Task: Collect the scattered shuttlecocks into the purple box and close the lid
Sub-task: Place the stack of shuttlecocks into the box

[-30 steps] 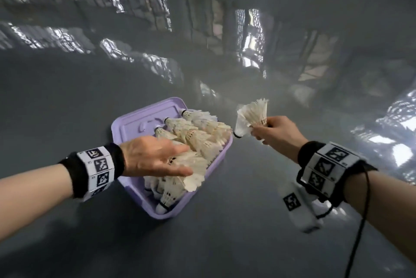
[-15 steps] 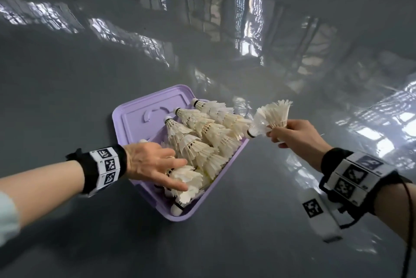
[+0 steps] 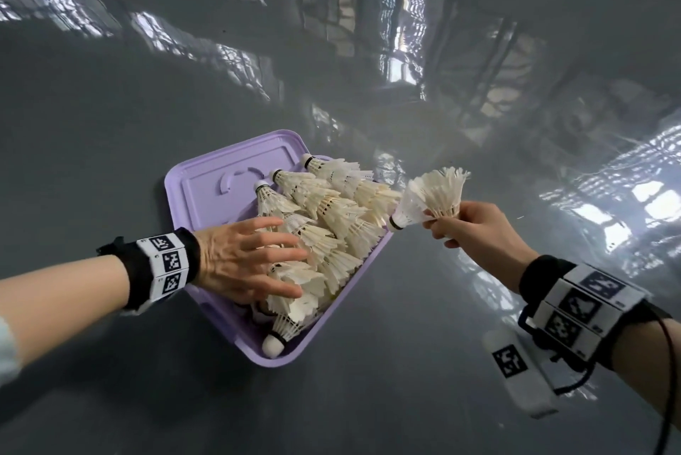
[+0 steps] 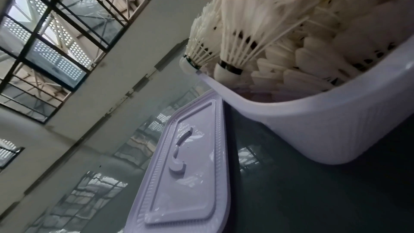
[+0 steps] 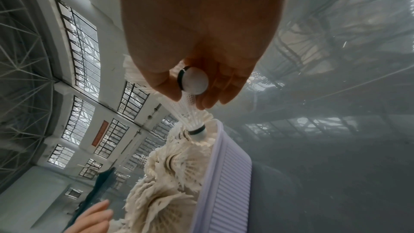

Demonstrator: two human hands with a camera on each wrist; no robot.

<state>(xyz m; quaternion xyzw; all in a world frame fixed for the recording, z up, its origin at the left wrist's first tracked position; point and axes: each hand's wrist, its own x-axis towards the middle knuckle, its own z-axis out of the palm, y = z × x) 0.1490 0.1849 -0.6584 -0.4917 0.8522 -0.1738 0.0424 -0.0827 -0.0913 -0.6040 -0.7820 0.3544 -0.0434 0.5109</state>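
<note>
The box [image 3: 333, 310] sat on the glossy grey floor [image 3: 405, 399], packed with white shuttlecocks [image 3: 331, 218] lying in overlapping rows, corks pointing away from the person, one near cork at the close corner. Its lid [image 3: 206, 189] lay flat on the floor just beyond, touching or just beside the box; which one could not be told. The left hand [image 3: 239, 259] hovered flat over the near rows, fingers [image 3: 274, 253] spread and straight, resting on or just above the feathers, gripping nothing. The right hand [image 3: 468, 229] pinched a nested pair of shuttlecocks [image 3: 427, 200] by the feathers between thumb and fingers, the cork aimed at the box's right rim, right beside the packed rows. The right wrist view showed a second cork tucked against that palm. Marker bands [image 3: 166, 263] ringed both wrists.
</note>
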